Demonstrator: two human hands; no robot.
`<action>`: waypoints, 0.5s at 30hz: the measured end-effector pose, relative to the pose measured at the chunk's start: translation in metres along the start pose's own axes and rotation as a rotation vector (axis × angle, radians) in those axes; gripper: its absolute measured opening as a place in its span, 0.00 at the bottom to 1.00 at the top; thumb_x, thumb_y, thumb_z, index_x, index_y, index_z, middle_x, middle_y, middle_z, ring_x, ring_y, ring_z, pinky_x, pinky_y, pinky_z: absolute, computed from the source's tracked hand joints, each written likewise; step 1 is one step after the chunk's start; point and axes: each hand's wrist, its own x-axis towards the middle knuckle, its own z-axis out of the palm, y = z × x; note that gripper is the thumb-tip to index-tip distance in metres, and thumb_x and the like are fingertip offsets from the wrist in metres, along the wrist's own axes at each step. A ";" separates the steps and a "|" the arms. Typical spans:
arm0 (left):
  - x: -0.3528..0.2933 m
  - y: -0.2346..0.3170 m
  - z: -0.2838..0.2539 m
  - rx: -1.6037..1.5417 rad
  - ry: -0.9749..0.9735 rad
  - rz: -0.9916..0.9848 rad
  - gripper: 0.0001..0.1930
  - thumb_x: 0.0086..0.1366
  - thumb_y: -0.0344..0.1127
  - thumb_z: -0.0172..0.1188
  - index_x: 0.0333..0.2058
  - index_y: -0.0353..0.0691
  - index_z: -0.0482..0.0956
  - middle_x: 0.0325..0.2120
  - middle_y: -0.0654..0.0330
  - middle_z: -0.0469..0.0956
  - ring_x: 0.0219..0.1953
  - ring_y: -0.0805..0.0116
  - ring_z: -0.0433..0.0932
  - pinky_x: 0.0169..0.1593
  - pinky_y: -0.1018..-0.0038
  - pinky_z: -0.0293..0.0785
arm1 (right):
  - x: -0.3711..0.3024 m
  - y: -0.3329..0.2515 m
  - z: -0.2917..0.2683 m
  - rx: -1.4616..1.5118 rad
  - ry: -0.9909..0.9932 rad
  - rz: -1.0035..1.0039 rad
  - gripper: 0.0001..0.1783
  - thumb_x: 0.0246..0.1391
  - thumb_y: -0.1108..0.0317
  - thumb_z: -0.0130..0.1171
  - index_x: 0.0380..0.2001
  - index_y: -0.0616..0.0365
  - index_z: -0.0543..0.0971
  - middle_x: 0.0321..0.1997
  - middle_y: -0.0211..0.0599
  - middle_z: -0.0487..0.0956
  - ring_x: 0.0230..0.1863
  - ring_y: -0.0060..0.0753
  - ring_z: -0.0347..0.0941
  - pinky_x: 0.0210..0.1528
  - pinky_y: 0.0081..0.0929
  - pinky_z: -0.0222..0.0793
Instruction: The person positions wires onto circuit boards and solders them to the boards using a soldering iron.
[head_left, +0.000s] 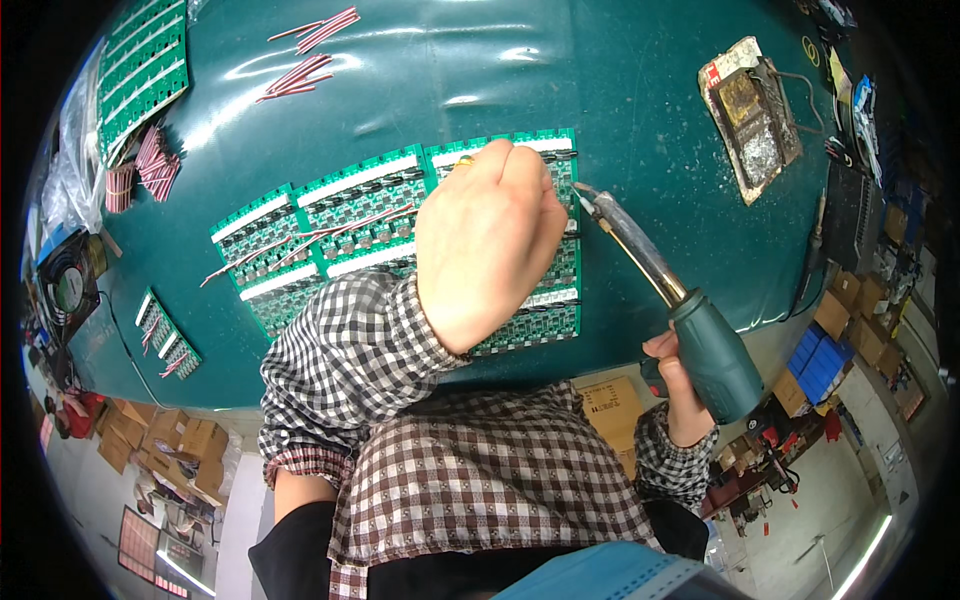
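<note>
My left hand (490,240) is closed over the green circuit boards (360,190), its fingers curled down out of sight, so whatever they pinch is hidden. In my right hand (682,395) is a green-handled soldering gun (715,350). Its long metal barrel slants up and left, and the tip ends just off the boards' right edge, close to my left hand. The boards lie side by side in panels, with white strips and rows of small dark parts. Thin red-and-white wires (320,235) lie across the left panels.
A worn metal soldering stand (752,120) sits at the right on the green table mat (640,110). Loose wires (298,78) lie at the back, wire bundles (156,165) by another board panel (145,75) at left. A small board piece (167,335) and a fan (70,283) are nearer.
</note>
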 end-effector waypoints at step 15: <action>0.001 0.002 -0.004 -0.013 -0.045 -0.005 0.06 0.47 0.26 0.57 0.23 0.37 0.68 0.21 0.54 0.69 0.25 0.55 0.71 0.29 0.65 0.68 | 0.029 0.008 0.009 0.676 0.155 0.010 0.22 0.57 0.59 0.51 0.45 0.70 0.67 0.28 0.36 0.70 0.32 0.32 0.70 0.33 0.28 0.74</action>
